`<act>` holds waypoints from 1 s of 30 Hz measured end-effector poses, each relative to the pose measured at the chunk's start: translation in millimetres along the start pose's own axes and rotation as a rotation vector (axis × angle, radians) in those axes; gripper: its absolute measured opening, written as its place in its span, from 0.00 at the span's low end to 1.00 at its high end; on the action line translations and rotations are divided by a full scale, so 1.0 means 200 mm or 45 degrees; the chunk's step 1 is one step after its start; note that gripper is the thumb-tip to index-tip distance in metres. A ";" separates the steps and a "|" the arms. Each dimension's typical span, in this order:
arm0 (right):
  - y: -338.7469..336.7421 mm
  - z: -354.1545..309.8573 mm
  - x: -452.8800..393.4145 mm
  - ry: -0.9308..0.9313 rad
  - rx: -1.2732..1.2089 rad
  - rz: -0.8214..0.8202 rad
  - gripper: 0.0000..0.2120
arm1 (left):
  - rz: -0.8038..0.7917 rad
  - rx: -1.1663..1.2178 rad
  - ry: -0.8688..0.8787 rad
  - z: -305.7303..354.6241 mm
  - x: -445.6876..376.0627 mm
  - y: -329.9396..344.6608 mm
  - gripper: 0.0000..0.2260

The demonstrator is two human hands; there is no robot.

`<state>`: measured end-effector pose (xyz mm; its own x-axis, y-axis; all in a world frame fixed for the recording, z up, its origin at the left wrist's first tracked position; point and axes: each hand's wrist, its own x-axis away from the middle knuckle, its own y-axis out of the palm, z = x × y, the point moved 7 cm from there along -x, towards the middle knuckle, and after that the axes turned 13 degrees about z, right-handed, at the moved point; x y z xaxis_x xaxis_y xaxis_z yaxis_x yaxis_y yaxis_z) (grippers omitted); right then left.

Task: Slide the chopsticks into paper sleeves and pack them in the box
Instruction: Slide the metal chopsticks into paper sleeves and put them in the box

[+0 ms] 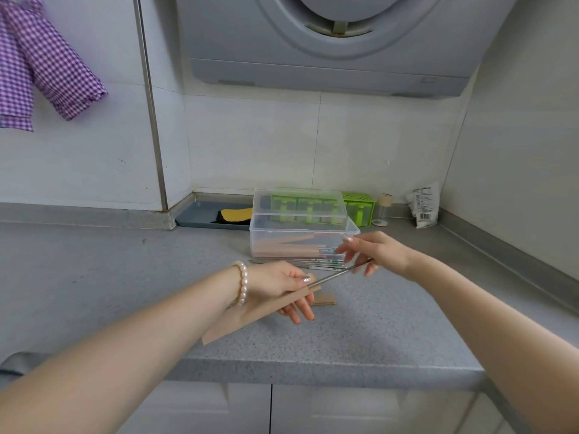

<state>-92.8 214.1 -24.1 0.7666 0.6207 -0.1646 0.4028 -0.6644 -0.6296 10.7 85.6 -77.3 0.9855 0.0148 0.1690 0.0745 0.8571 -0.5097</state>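
My left hand (283, 286) holds a brown paper sleeve (250, 317) slanted over the grey counter, its open end by my thumb. My right hand (372, 252) grips a pair of metal chopsticks (340, 274) whose tips enter the sleeve's mouth. Behind them stands a clear plastic box (300, 239) holding several sleeved chopsticks, its lid (299, 203) propped at the back. More loose chopsticks (307, 264) lie on the counter against the box front. Another brown sleeve (324, 299) lies flat under my left fingers.
A green compartment container (358, 206), a small jar (383, 209) and a white packet (423, 206) stand along the back wall. A grey tray (197, 216) with a yellow sponge sits at the back left. A range hood hangs overhead; a purple checked cloth (53, 67) hangs left.
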 end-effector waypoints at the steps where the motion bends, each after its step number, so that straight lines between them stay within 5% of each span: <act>1: 0.03 0.00 0.00 0.031 -0.057 -0.036 0.22 | -0.004 -0.005 0.003 0.01 0.00 0.01 0.15; 6: 0.16 -0.02 0.02 0.154 -0.213 -0.202 0.33 | 0.024 -0.018 -0.018 0.02 -0.01 0.03 0.16; 22: 0.36 0.03 0.00 0.361 -0.674 -0.471 0.36 | 0.025 0.038 -0.077 -0.06 -0.05 0.03 0.15; 24: 0.31 0.06 -0.06 0.377 -0.726 -0.370 0.32 | 0.041 0.060 -0.114 -0.08 -0.06 0.03 0.15; 30: -0.05 0.33 -0.31 0.296 -0.107 0.518 0.08 | 0.251 0.061 -0.095 -0.14 -0.16 -0.10 0.15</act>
<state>-177.8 208.8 -58.4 0.9583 0.1996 -0.2044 0.0783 -0.8716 -0.4838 -17.3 52.8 -96.6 0.9661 0.2210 0.1334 -0.1273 0.8574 -0.4986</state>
